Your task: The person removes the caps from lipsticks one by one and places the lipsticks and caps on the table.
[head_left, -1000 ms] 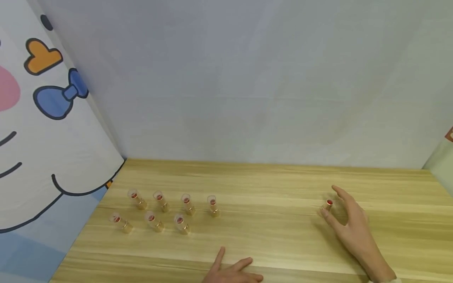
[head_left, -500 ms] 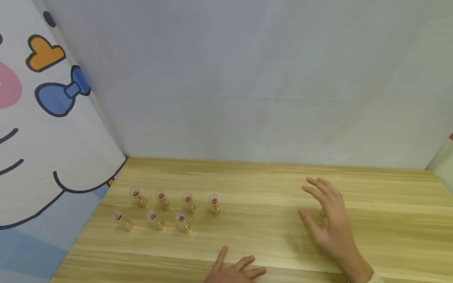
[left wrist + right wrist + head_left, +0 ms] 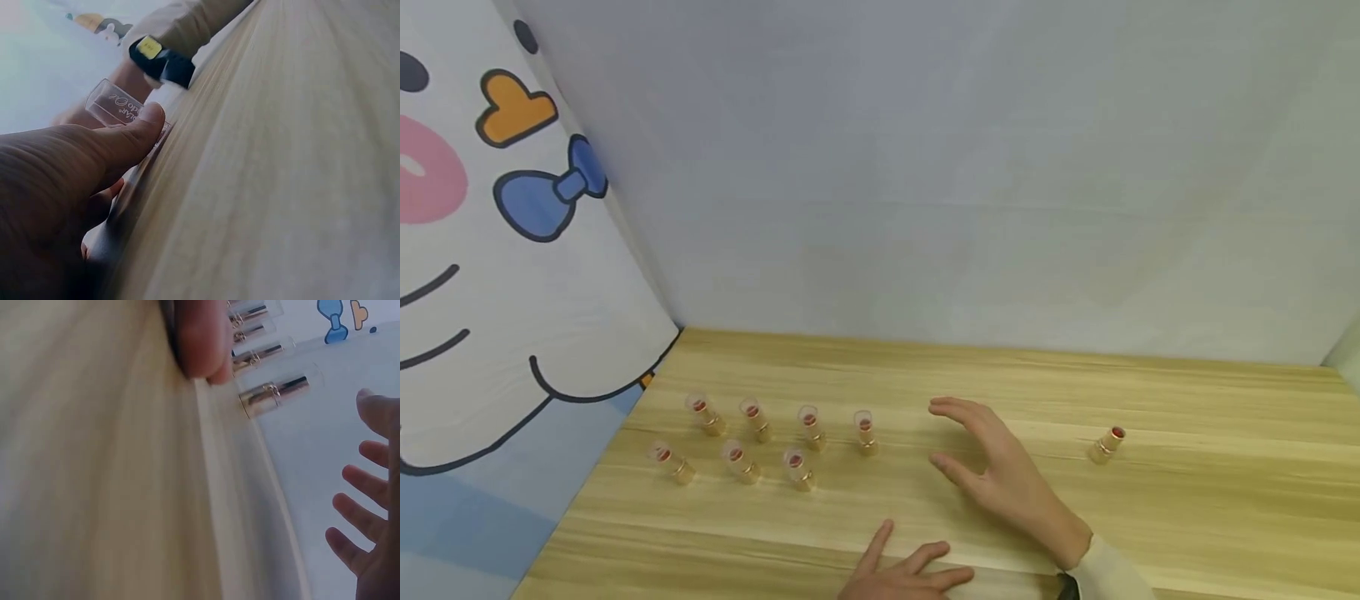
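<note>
In the left wrist view my left hand (image 3: 69, 162) holds a clear lipstick cap (image 3: 112, 100) with printed lettering, its thumb on the lower end. Seen from the head, the left hand (image 3: 904, 581) stays low at the front edge with fingers spread, and the cap is hidden. My right hand (image 3: 1000, 475) hovers over the table, thumb and fingers apart, holding nothing. To its right stands a gold lipstick (image 3: 1107, 447) with a bare red tip. Closest on its left is a lipstick (image 3: 866, 433) under a clear cap.
Several more capped lipsticks (image 3: 741, 463) stand upright in two rows on the left of the wood-grain table (image 3: 925, 367). A pale cloth (image 3: 962, 208) hangs behind it, and a cartoon-printed cloth (image 3: 587, 317) at the left side. A dark band (image 3: 162, 62) sits on the right wrist.
My right hand has left the uncapped lipstick standing on the right and moved leftward towards the rows. The left hand has barely moved; the head view has shifted slightly.
</note>
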A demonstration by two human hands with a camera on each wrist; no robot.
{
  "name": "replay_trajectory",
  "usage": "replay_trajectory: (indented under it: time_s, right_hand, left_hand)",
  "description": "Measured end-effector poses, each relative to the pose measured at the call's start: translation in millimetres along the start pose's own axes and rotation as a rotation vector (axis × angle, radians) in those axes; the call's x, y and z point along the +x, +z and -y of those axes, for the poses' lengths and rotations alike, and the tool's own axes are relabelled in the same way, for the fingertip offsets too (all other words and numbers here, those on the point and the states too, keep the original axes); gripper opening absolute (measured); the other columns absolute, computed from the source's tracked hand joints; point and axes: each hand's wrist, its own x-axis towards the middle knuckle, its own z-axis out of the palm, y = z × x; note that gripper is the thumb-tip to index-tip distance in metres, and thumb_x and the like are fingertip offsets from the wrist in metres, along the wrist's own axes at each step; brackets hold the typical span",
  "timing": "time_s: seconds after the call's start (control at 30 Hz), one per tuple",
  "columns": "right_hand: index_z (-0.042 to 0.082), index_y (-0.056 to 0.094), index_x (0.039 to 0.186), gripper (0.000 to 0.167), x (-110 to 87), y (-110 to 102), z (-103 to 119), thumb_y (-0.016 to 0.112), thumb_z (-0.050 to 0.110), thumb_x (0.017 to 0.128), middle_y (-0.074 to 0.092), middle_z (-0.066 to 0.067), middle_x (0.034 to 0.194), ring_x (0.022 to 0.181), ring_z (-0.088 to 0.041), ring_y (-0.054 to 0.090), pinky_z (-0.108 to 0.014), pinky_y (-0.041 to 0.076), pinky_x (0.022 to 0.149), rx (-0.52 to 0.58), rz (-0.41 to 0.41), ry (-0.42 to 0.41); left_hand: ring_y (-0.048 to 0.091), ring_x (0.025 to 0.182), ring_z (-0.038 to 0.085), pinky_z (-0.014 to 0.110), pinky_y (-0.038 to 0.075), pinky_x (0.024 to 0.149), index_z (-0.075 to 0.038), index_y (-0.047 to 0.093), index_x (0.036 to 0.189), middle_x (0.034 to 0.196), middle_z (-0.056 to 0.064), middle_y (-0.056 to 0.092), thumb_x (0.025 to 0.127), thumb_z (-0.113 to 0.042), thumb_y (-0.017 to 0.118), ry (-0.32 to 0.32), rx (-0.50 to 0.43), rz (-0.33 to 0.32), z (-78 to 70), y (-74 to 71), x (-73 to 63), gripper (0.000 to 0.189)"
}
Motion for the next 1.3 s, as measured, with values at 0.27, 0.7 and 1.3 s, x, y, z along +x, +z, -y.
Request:
replay_trajectory:
  time_s: [0.27, 0.7, 1.3]
  right_hand:
    - [0.020, 0.057, 0.147, 0.054, 22.6, 28.0, 1.6, 0.076, 0.030, 0.097, 0.062, 0.006, 0.147, 0.139, -0.022, 0.058, -0.052, 0.046, 0.115, 0.217, 0.223, 0.190]
    - [0.016, 0.068, 0.135, 0.050, 47.9, 57.0, 1.3, 0.083, 0.029, 0.089, 0.072, 0.001, 0.133, 0.126, -0.022, 0.064, -0.051, 0.043, 0.111, 0.101, 0.255, 0.131]
    - [0.016, 0.075, 0.122, 0.033, 49.1, 57.7, -1.1, 0.082, 0.025, 0.091, 0.076, -0.001, 0.124, 0.119, -0.022, 0.069, -0.046, 0.050, 0.108, 0.119, 0.218, 0.122]
  left_hand:
    - [0.038, 0.153, 0.004, 0.069, 0.030, 0.115, -0.042, 0.071, 0.125, 0.159, -0.029, 0.044, 0.106, -0.057, 0.044, 0.042, -0.077, -0.060, 1.5, 0.6, -2.2, 0.036]
    - [0.042, 0.152, 0.006, 0.070, 0.024, 0.118, -0.035, 0.071, 0.128, 0.154, -0.019, 0.055, 0.104, -0.045, 0.052, 0.042, -0.348, -0.070, 12.5, 1.7, -1.9, 0.032]
    - [0.070, 0.122, 0.013, 0.048, 0.042, 0.118, -0.013, 0.078, 0.107, 0.126, 0.002, 0.077, 0.103, -0.019, 0.067, 0.044, -0.888, -0.470, 14.0, -8.4, -15.7, 0.013]
